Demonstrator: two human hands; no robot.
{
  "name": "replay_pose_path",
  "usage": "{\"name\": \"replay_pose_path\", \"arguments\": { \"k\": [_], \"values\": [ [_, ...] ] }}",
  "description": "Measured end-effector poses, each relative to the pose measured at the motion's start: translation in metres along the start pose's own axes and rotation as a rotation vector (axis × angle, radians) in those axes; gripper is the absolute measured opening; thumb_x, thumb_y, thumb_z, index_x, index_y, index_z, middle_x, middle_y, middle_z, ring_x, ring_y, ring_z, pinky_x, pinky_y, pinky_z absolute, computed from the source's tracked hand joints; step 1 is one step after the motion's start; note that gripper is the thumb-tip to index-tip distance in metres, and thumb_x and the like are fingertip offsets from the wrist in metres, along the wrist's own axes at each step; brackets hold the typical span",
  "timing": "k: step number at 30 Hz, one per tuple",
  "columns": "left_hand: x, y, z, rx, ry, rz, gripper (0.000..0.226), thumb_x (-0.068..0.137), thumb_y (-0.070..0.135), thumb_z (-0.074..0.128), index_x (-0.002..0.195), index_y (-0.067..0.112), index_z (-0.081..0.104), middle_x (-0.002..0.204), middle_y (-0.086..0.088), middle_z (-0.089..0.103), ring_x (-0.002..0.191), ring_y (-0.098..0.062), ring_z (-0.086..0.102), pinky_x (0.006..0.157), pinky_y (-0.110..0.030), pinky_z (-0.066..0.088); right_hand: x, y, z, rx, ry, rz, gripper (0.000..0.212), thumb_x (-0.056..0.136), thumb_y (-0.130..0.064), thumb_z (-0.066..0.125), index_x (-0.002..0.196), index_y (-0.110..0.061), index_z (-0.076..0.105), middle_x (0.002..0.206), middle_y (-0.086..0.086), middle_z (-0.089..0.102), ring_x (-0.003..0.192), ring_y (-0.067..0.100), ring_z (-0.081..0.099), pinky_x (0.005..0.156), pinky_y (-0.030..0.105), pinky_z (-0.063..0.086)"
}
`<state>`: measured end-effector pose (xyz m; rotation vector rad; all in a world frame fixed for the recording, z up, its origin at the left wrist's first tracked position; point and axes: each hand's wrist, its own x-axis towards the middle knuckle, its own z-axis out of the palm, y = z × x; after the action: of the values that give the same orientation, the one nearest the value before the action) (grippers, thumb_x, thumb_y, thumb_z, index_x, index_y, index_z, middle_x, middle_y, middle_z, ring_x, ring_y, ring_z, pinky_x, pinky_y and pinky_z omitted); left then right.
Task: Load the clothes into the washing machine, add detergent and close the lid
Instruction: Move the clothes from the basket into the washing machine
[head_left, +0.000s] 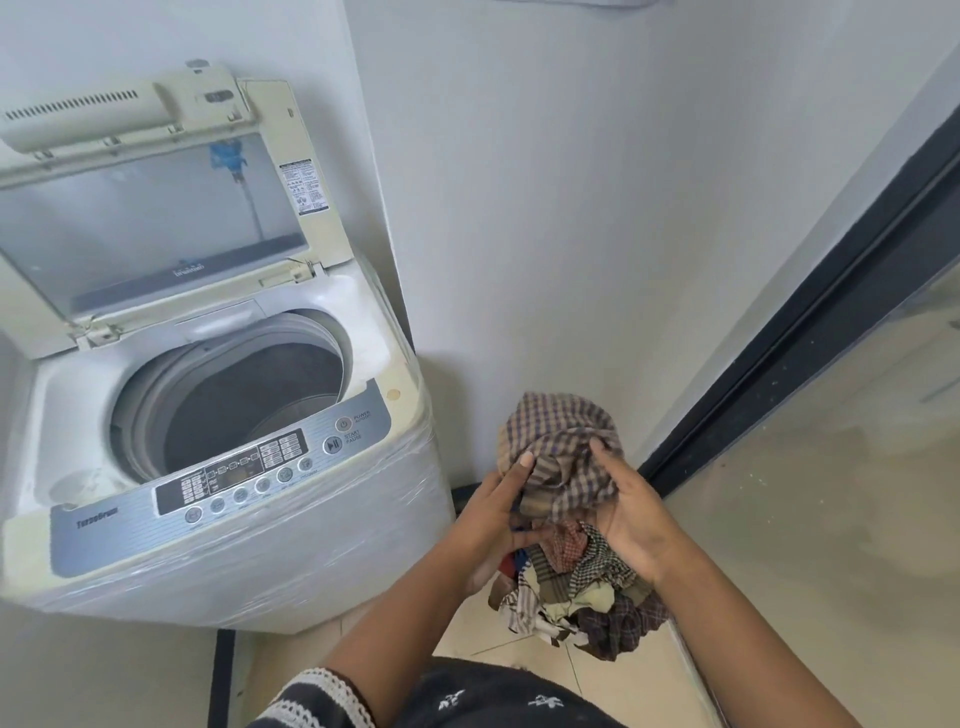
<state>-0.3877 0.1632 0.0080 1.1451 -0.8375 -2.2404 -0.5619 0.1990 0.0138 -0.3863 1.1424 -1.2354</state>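
Observation:
A white top-loading washing machine (291, 561) stands at the left with its lid (156, 218) folded up against the wall. Its drum (244, 400) looks dark, and I see no clothes in it. To the right of the machine a pile of checked clothes (582, 592) lies on the tiled floor. Above the pile, my left hand (498, 519) and my right hand (634, 514) together hold a bunched brown checked cloth (561, 447). No detergent is in view.
A white wall runs behind the machine and the pile. A dark door frame (810, 322) with a glass panel (841, 519) slants along the right. The machine's control panel (234, 478) faces me. Beige floor tiles (467, 639) lie below the pile.

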Motion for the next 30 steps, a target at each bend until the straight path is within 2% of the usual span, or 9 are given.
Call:
{"name": "replay_pose_path", "arguments": {
  "k": [5,7,10,12,14,20,24,27,30],
  "values": [
    [-0.009,0.013,-0.01,-0.083,0.163,0.123,0.053,0.081,0.039,0.074,0.125,0.012,0.063,0.117,-0.013,0.072,0.104,-0.028,0.071,0.075,-0.036,0.059,0.015,0.01,0.018,-0.242,-0.005,0.08,0.037,0.092,-0.024,0.066,0.127,-0.012,0.064,0.117,0.008,0.073,0.109,0.026,0.068,0.091,0.047,0.053],
    [-0.013,0.026,-0.029,-0.076,0.199,0.174,0.042,0.086,0.028,0.069,0.124,0.011,0.065,0.116,-0.015,0.072,0.103,-0.029,0.071,0.076,-0.037,0.059,0.026,0.013,0.034,-0.211,-0.026,0.097,0.038,0.092,-0.007,0.065,0.13,-0.013,0.058,0.12,0.014,0.071,0.109,0.032,0.067,0.091,0.052,0.055],
    [-0.021,0.052,-0.065,-0.09,0.247,0.26,0.036,0.091,0.018,0.064,0.127,0.012,0.062,0.118,-0.015,0.072,0.106,-0.031,0.069,0.076,-0.037,0.059,0.047,0.014,0.074,-0.2,-0.124,0.077,0.06,0.09,0.004,0.065,0.132,-0.036,0.048,0.119,0.017,0.069,0.107,0.035,0.069,0.083,0.054,0.058],
    [-0.026,0.069,-0.095,-0.114,0.319,0.277,0.041,0.093,0.014,0.062,0.132,0.009,0.055,0.122,-0.018,0.068,0.109,-0.034,0.067,0.079,-0.04,0.058,0.063,0.017,0.113,-0.281,-0.211,0.065,0.063,0.09,0.007,0.062,0.127,-0.043,0.054,0.118,0.016,0.07,0.108,0.033,0.069,0.084,0.051,0.058],
    [-0.031,0.086,-0.126,-0.142,0.379,0.297,0.042,0.094,0.01,0.059,0.135,0.006,0.051,0.125,-0.023,0.065,0.106,-0.035,0.065,0.079,-0.042,0.057,0.078,0.02,0.152,-0.376,-0.265,0.051,0.056,0.091,0.01,0.058,0.121,-0.037,0.062,0.12,0.015,0.068,0.108,0.032,0.068,0.089,0.05,0.058],
    [-0.048,0.138,-0.226,-0.121,0.566,0.341,0.036,0.096,0.017,0.057,0.131,0.008,0.053,0.114,-0.021,0.069,0.086,-0.027,0.068,0.066,-0.035,0.054,0.128,0.047,0.271,-0.633,-0.246,-0.035,0.049,0.087,0.007,0.058,0.12,-0.028,0.061,0.114,0.009,0.07,0.106,0.026,0.068,0.091,0.044,0.057],
    [-0.047,0.162,-0.289,-0.202,0.676,0.201,0.042,0.1,0.023,0.052,0.133,-0.003,0.051,0.117,-0.024,0.067,0.097,-0.034,0.069,0.086,-0.047,0.057,0.16,0.072,0.334,-0.652,-0.255,0.059,0.045,0.093,0.001,0.058,0.128,-0.027,0.057,0.12,0.008,0.066,0.108,0.026,0.066,0.094,0.049,0.056],
    [-0.05,0.175,-0.317,-0.239,0.667,0.176,0.036,0.102,0.023,0.05,0.123,-0.005,0.058,0.092,-0.016,0.07,0.071,-0.019,0.066,0.071,-0.032,0.057,0.175,0.087,0.363,-0.618,-0.272,0.147,0.044,0.095,0.001,0.057,0.13,-0.025,0.053,0.116,0.01,0.067,0.102,0.029,0.071,0.088,0.04,0.059],
    [-0.052,0.178,-0.332,-0.276,0.641,0.14,0.027,0.102,0.023,0.05,0.116,0.001,0.057,0.095,-0.017,0.069,0.079,-0.022,0.07,0.065,-0.025,0.059,0.18,0.094,0.375,-0.576,-0.265,0.205,0.048,0.097,0.003,0.053,0.135,-0.024,0.046,0.114,0.014,0.064,0.094,0.024,0.071,0.079,0.029,0.059]
  ]
}}
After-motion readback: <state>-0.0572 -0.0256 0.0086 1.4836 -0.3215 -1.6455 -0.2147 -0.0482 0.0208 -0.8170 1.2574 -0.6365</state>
